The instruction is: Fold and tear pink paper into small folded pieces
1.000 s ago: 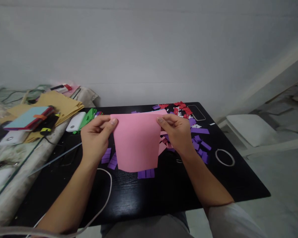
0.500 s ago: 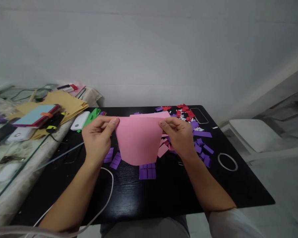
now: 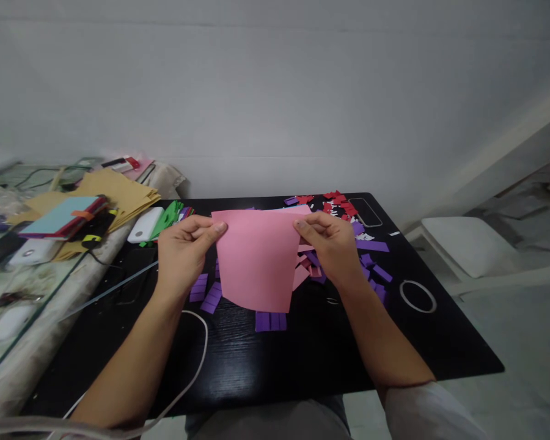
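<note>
A pink sheet of paper (image 3: 256,260) hangs upright above the black table (image 3: 302,354), folded over at the top. My left hand (image 3: 181,256) pinches its upper left corner between thumb and fingers. My right hand (image 3: 332,247) pinches the upper right corner the same way. Purple paper strips (image 3: 270,320) lie on the table just under the sheet's lower edge, and more purple pieces (image 3: 371,269) lie scattered to the right of my right hand.
Red paper scraps (image 3: 337,203) sit at the table's far edge. A white ring (image 3: 418,296) lies at the right. Green paper (image 3: 167,218), a white device (image 3: 143,225), brown envelopes (image 3: 114,189) and a stack of notebooks (image 3: 62,218) are at the left. A white cable (image 3: 197,354) loops near me.
The sheet's lower part has dropped and flattened again after curling up half a second ago. Both hands keep their pinch on the top corners and have barely shifted.
</note>
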Motion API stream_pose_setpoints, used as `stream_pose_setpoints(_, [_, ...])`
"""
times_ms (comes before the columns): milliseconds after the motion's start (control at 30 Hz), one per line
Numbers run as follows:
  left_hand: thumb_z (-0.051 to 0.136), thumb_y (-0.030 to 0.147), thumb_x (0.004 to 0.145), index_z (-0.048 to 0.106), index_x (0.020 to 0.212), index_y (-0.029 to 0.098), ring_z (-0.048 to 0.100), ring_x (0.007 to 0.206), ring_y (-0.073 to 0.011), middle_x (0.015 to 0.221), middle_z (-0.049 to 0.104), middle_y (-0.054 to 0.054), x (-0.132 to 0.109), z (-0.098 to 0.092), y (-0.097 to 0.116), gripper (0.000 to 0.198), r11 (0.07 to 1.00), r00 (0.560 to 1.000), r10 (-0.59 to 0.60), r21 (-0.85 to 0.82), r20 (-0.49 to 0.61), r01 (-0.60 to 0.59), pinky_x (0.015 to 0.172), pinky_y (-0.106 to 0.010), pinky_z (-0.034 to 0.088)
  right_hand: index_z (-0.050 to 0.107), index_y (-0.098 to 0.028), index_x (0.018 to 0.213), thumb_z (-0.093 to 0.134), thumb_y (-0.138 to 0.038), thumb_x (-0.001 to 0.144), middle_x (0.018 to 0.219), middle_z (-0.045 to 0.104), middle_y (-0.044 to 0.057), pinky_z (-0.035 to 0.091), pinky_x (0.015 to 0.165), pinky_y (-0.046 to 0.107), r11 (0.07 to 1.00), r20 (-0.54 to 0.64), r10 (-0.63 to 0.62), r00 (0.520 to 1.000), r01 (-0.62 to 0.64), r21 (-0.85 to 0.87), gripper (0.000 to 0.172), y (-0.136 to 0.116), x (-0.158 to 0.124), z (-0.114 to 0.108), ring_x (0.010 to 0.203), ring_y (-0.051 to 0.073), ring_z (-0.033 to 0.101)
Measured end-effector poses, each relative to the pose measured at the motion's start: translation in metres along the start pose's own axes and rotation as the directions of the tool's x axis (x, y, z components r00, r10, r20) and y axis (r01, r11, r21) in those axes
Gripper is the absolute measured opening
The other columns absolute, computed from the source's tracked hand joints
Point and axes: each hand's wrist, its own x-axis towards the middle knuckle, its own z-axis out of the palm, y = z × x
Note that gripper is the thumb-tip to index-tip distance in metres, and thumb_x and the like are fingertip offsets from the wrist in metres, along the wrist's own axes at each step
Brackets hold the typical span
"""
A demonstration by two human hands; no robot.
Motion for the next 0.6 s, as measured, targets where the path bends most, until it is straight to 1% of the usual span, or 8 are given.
stream_pose_setpoints(100, [0.088,0.039,0.070,0.076,0.076,0.017,0.057,0.053,-0.0112,0.062,0.069,0.000,-0.001,-0.001,0.006,0.026,0.995,0.991,-0.068,0.081,0.118,0.059,0.053,-0.023,0.045,0.078,-0.020,0.093,0.084,-0.047,0.082,0.091,0.081,0.006,0.065,0.087,0.038,0.999,0.146,0.034,0.989,-0.030,-0.029,0.030,-0.010,0.001,-0.012,0.089,0.021,0.078])
stream_pose_setpoints(167, [0.088,0.043,0.071,0.075,0.075,0.016,0.057,0.055,-0.0119,0.063,0.069,-0.001,-0.003,0.002,0.011,0.030,0.984,0.964,-0.119,0.161,0.238,0.082,0.053,-0.023,0.044,0.077,-0.021,0.104,0.087,-0.046,0.080,0.104,0.082,0.008,0.063,0.094,0.039,0.998,0.210,0.050,0.976,-0.040,-0.050,0.036,-0.018,-0.001,-0.015,0.101,0.023,0.078])
stream_pose_setpoints(233, [0.086,0.046,0.073,0.075,0.075,0.016,0.054,0.055,-0.0109,0.063,0.066,-0.001,-0.007,0.009,0.018,0.032,0.963,0.900,-0.179,0.257,0.398,0.078,0.051,-0.022,0.040,0.076,-0.021,0.108,0.090,-0.043,0.077,0.107,0.082,0.008,0.062,0.095,0.038,0.994,0.290,0.070,0.955,-0.040,-0.106,0.041,-0.023,-0.004,-0.011,0.101,0.023,0.078])
stream_pose_setpoints(333, [0.083,0.046,0.078,0.074,0.074,0.015,0.038,0.048,-0.0067,0.054,0.050,0.005,-0.015,0.024,0.026,0.032,0.931,0.755,-0.269,0.361,0.599,0.045,0.045,-0.019,0.026,0.078,-0.020,0.103,0.089,-0.039,0.079,0.094,0.081,0.005,0.062,0.081,0.033,0.979,0.412,0.087,0.907,-0.001,-0.205,0.033,-0.024,-0.012,0.000,0.087,0.020,0.076])
stream_pose_setpoints(367, [0.082,0.046,0.079,0.072,0.073,0.015,0.033,0.046,-0.0058,0.052,0.045,0.007,-0.018,0.028,0.028,0.033,0.925,0.722,-0.287,0.378,0.629,0.038,0.045,-0.019,0.023,0.078,-0.020,0.097,0.086,-0.038,0.081,0.088,0.080,0.004,0.060,0.075,0.031,0.973,0.418,0.082,0.905,0.019,-0.231,0.026,-0.023,-0.015,0.004,0.081,0.019,0.075])
stream_pose_setpoints(433, [0.081,0.046,0.081,0.071,0.074,0.016,0.029,0.046,-0.0053,0.052,0.040,0.008,-0.024,0.035,0.029,0.032,0.918,0.691,-0.310,0.395,0.653,0.039,0.044,-0.019,0.021,0.077,-0.019,0.085,0.080,-0.034,0.085,0.080,0.078,0.003,0.056,0.068,0.029,0.960,0.389,0.066,0.919,0.048,-0.277,0.015,-0.021,-0.020,0.008,0.074,0.017,0.071])
stream_pose_setpoints(533, [0.080,0.049,0.082,0.070,0.075,0.016,0.030,0.046,-0.0057,0.054,0.040,0.008,-0.032,0.036,0.024,0.035,0.911,0.682,-0.329,0.411,0.653,0.047,0.044,-0.020,0.020,0.076,-0.018,0.080,0.076,-0.031,0.087,0.080,0.078,0.004,0.054,0.069,0.030,0.944,0.322,0.052,0.945,0.059,-0.323,0.014,-0.016,-0.026,0.003,0.073,0.017,0.070])
stream_pose_setpoints(600, [0.078,0.051,0.084,0.067,0.071,0.017,0.029,0.046,-0.0062,0.053,0.039,0.008,-0.035,0.031,0.018,0.039,0.911,0.684,-0.321,0.410,0.656,0.034,0.043,-0.020,0.019,0.076,-0.018,0.080,0.076,-0.034,0.087,0.080,0.078,0.004,0.053,0.070,0.031,0.943,0.280,0.052,0.959,0.045,-0.330,0.017,-0.013,-0.029,-0.006,0.073,0.017,0.069])
